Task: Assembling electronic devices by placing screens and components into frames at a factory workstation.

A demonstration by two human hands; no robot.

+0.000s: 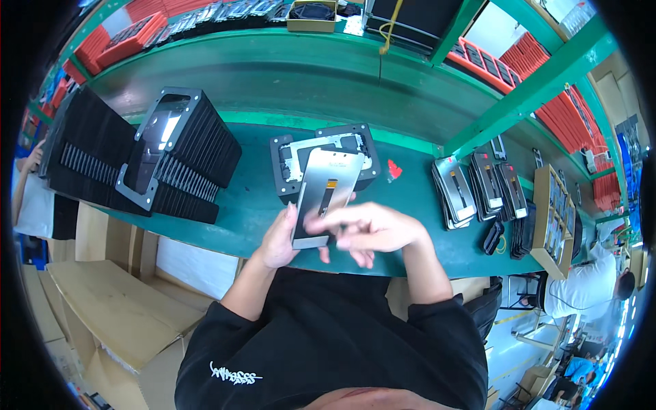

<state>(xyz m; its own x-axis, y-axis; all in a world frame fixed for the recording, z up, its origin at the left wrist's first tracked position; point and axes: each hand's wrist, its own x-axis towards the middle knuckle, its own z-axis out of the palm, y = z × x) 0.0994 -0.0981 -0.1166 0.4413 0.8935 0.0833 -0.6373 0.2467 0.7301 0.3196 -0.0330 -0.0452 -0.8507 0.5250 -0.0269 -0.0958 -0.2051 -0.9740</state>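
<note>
Green tabletop [403, 225] here, with 2 tall stacks of black foam trays [205, 133] hogging its left end, a lone dark tray [372, 157] sitting mid-length nearer the back edge, and 3 piles of phone panels [453, 188] over toward the right end. My left hand [278, 240] is gripping a silver panel [333, 171] up over the middle of the front edge, while the right hand [379, 229] is loosely spread above its lower half, too blurry to tell if it's touching. Smallest thing's a red scrap [394, 169] just right of that lone tray.
</note>
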